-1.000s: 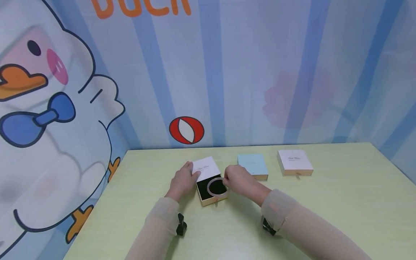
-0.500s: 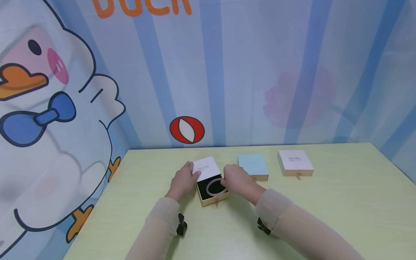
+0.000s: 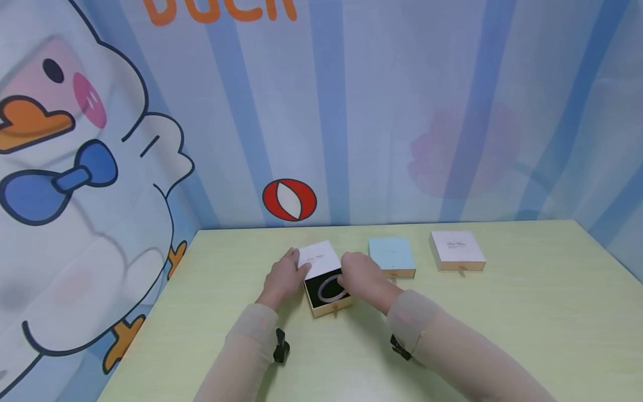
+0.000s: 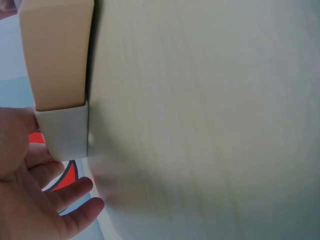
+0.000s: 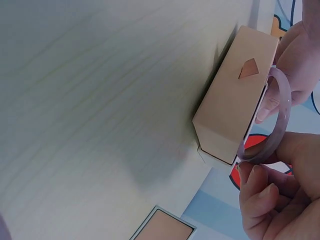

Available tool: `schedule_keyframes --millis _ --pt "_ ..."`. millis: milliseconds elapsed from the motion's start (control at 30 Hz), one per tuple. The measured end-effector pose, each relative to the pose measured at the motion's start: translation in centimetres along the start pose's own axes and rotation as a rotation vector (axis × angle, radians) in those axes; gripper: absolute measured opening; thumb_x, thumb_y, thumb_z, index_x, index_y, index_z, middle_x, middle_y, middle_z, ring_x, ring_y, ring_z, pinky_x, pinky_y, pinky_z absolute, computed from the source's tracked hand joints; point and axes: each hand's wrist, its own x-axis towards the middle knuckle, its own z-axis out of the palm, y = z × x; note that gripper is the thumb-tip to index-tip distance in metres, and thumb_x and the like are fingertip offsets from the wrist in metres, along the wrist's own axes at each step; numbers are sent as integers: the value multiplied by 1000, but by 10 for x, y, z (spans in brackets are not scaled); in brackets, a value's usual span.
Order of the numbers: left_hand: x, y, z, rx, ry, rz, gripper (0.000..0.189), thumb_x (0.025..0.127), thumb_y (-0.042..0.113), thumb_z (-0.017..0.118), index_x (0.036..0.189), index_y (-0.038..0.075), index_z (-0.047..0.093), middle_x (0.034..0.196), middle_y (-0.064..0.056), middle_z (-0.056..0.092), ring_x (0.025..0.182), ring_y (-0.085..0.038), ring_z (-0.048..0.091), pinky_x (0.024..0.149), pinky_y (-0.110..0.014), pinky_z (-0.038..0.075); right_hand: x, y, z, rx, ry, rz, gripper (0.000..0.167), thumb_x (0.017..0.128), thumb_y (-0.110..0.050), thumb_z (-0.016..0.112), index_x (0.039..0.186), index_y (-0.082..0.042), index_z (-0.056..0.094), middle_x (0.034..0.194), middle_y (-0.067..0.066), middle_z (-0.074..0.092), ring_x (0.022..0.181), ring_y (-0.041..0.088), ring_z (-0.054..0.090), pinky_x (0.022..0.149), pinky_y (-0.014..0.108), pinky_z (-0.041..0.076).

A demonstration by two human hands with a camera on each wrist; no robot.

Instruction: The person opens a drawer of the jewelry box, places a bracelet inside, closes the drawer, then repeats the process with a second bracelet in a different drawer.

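A pale lilac bangle point(image 5: 283, 102) is pinched between thumb and fingers of my right hand point(image 3: 364, 281). It stands tilted at the open drawer of a small gift box, partly below the rim. The box has a white sleeve point(image 3: 318, 258) and a cream drawer point(image 3: 331, 310) with a black lining and a small ribbon tab. My left hand point(image 3: 284, 277) grips the white sleeve from its left side, thumb on top. In the left wrist view, the fingers point(image 4: 75, 195) curve round the sleeve's end, with some spread past it.
A light blue box point(image 3: 392, 254) lies behind my right hand. Farther right is another white-topped box point(image 3: 457, 248). All sit on a pale wood-grain table point(image 3: 211, 335), with a duck-print cloth point(image 3: 372, 111) rising along its far edge.
My right hand has shifted a little left, bringing the bangle slightly left over the open drawer. My left hand and the box hold their place.
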Motion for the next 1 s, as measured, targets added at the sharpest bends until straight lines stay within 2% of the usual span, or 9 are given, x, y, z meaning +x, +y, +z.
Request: schedule_keyframes --millis 133,600,833,1000 --pt "0 0 0 3 -1 3 64 97 37 50 149 6 28 157 -9 25 143 -32 26 114 -49 27 2 -2 1 6 9 23 21 85 -8 60 65 -8 56 62 3 56 51 14 47 46 24 37" --pt "0 -1 -1 13 0 6 63 98 36 49 149 5 28 157 -10 25 143 -33 26 113 -50 27 10 -4 12 -19 45 54 17 89 -14 61 73 -8 61 65 1 58 53 14 51 47 24 39" --pt "0 0 -1 -2 -3 -8 64 97 37 50 149 7 28 157 -9 24 143 -32 26 113 -51 26 9 -4 15 -25 67 49 22 88 -13 61 66 -9 57 61 2 56 51 15 48 44 26 36" --pt "0 0 -1 8 -1 -5 64 97 36 51 149 6 28 157 -10 25 143 -32 26 113 -50 27 9 -5 16 -23 77 41 21 88 -12 60 67 -9 57 61 2 56 51 15 48 44 25 36"
